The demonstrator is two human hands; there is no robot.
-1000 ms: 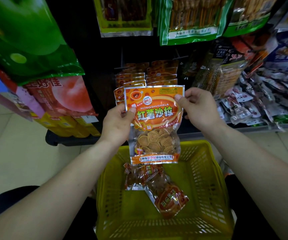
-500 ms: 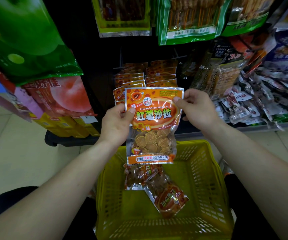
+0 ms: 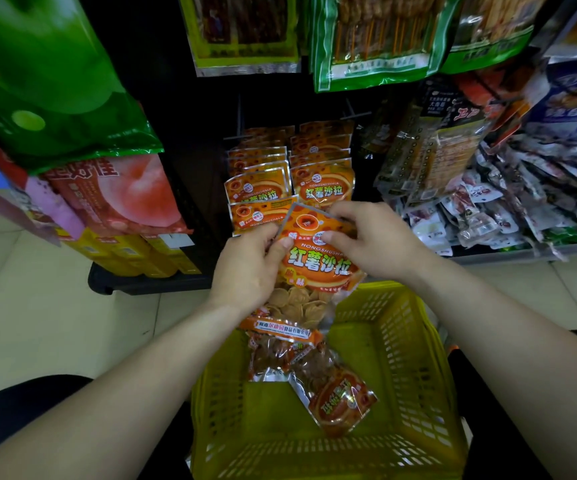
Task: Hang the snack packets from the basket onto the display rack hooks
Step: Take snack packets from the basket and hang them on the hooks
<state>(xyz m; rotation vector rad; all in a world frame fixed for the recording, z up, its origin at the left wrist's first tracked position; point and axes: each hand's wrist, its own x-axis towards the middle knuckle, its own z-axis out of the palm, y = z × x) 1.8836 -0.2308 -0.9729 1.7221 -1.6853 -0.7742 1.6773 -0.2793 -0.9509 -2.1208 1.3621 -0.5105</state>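
left hand [image 3: 249,268]: pinching held packet [image 3: 318,261] left edge;
right hand [image 3: 370,237]: gripping its top;
rack packets [image 3: 321,185]: hung just behind;
basket [image 3: 401,341]: below, two packets inside

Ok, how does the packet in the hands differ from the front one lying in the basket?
The held packet is up in the air, gripped near its top by the left hand and right hand; the basket packet lies untouched on the basket floor. The held packet's top points toward the rack, the basket packet's toward the camera. Both are orange with a clear window.
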